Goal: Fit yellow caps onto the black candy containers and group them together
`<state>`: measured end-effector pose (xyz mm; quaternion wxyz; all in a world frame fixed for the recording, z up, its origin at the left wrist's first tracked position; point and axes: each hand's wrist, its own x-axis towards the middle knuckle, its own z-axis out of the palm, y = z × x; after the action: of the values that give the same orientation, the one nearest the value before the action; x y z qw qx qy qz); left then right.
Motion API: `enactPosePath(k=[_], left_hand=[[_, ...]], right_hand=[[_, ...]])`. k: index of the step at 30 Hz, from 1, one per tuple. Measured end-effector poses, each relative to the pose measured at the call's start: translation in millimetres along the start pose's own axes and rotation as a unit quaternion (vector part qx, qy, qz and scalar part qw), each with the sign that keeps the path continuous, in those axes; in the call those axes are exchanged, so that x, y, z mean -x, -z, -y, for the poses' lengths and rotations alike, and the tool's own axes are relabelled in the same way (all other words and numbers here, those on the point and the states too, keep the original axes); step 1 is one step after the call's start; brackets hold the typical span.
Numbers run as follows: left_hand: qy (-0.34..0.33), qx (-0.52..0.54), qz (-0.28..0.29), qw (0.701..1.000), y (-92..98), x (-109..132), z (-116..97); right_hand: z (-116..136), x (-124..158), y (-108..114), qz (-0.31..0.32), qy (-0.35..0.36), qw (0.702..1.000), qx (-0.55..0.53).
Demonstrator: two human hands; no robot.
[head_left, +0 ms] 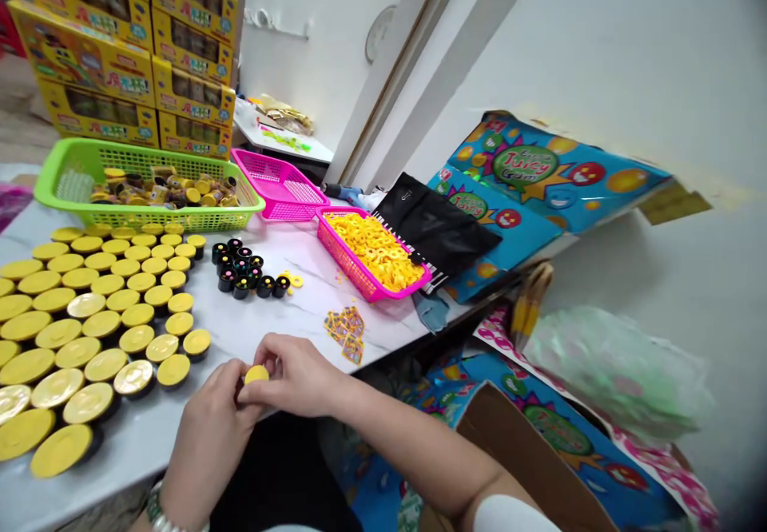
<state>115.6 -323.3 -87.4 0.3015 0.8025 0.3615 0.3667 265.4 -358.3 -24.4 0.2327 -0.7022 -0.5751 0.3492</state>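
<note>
Over the table's front edge, my left hand (212, 420) and my right hand (296, 376) meet around one small round yellow lid (256, 374). Fingers of both hands are closed on it; whether a black cup sits beneath is hidden. To the left stand rows of black cups with yellow lids (101, 324). Ahead of my hands is a cluster of open black cups (241, 270) with small coloured bits inside. A few loose yellow rings (293, 279) lie beside them. Small printed cards (346, 331) are scattered to the right of my hands.
A green basket (149, 216) holds lidded cups, with stacked yellow boxes (195, 93) behind. One pink basket (371, 288) is full of yellow rings; another pink basket (281, 184) stands behind. A black bag (435, 224) and blue cartons (539, 180) are at right.
</note>
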Motion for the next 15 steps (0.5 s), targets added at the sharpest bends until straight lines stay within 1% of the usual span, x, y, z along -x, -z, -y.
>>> enactPosePath(k=[1, 2, 3, 6, 8, 10, 11, 12, 13, 14, 15], left_hand=[[-0.004, -0.002, -0.001, 1.000, 0.3, 1, 1], [-0.011, 0.001, 0.002, 1.000, 0.8, 2, 3], [-0.022, 0.007, 0.010, 1.000, 1.5, 2, 5], [-0.037, 0.022, 0.050, 0.998, 4.4, 2, 10], [-0.014, 0.000, 0.071, 0.997, 5.7, 1, 8], [0.018, -0.041, 0.082, 0.996, 5.0, 1, 4], [0.031, -0.063, 0.082, 0.994, 4.1, 0, 2], [0.041, -0.073, 0.081, 0.993, 3.0, 0, 0], [0.050, -0.074, 0.086, 0.992, 2.1, -1, -1], [0.055, -0.072, 0.091, 0.992, 1.6, -1, -1], [0.058, -0.069, 0.094, 0.991, 1.6, -2, -1]], right_hand=[[4, 5, -1, -0.033, 0.025, 0.998, 0.040], [7, 8, -2, -0.051, 0.043, 0.996, 0.064], [9, 10, -4, -0.054, 0.053, 0.994, 0.074], [6, 7, -10, -0.028, 0.073, 0.995, 0.062], [1, 2, -15, -0.047, 0.086, 0.993, 0.063], [-4, -1, -17, -0.068, 0.099, 0.991, 0.063], [-6, -2, -17, -0.062, 0.105, 0.991, 0.055], [-9, -3, -14, -0.020, 0.118, 0.992, 0.036], [-11, -4, -11, 0.040, 0.128, 0.991, 0.007], [-14, -4, -8, 0.062, 0.127, 0.990, -0.012], [-16, -3, -4, 0.066, 0.123, 0.990, -0.025]])
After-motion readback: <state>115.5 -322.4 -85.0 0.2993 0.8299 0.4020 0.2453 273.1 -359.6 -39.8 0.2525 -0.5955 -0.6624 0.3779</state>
